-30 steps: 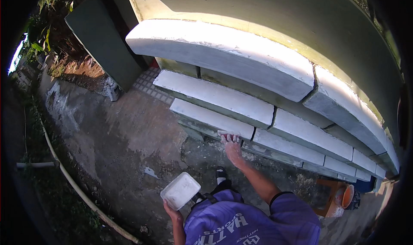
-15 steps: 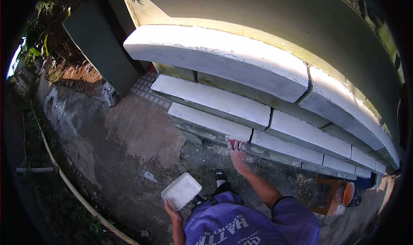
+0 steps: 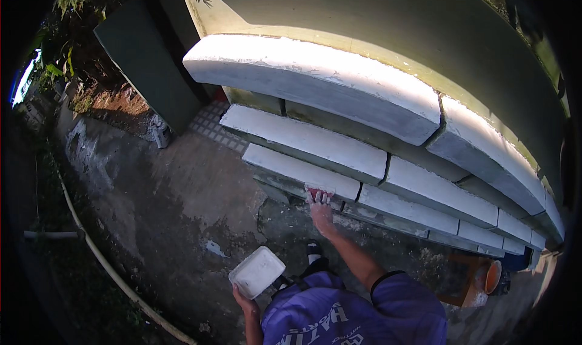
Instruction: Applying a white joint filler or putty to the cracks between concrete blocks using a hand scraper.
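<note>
My left hand point(image 3: 244, 301) grips the near corner of a shallow white rectangular tray point(image 3: 262, 271), smeared inside with white paste, and holds it tilted beside my body. Stretched out ahead, my right hand point(image 3: 320, 207) is closed around a small red scraper point(image 3: 319, 193); my fingers partly hide it. Its pale, paste-smeared edge lies against the front edge of the lowest white-coated ledge point(image 3: 291, 167), left of a dark vertical joint. White residue coats my right fingers.
Two more white ledges, a middle one point(image 3: 303, 136) and a thick top one point(image 3: 315, 78), rise stepwise against the wall. At the right stand an orange stool point(image 3: 470, 284) and an orange bucket point(image 3: 492, 276). A pale pipe point(image 3: 112, 276) runs along the ground at left.
My right hand has moved left along the lowest ledge with the scraper, away from the joint. The tray stays almost in place in my left hand. The view has shifted slightly.
</note>
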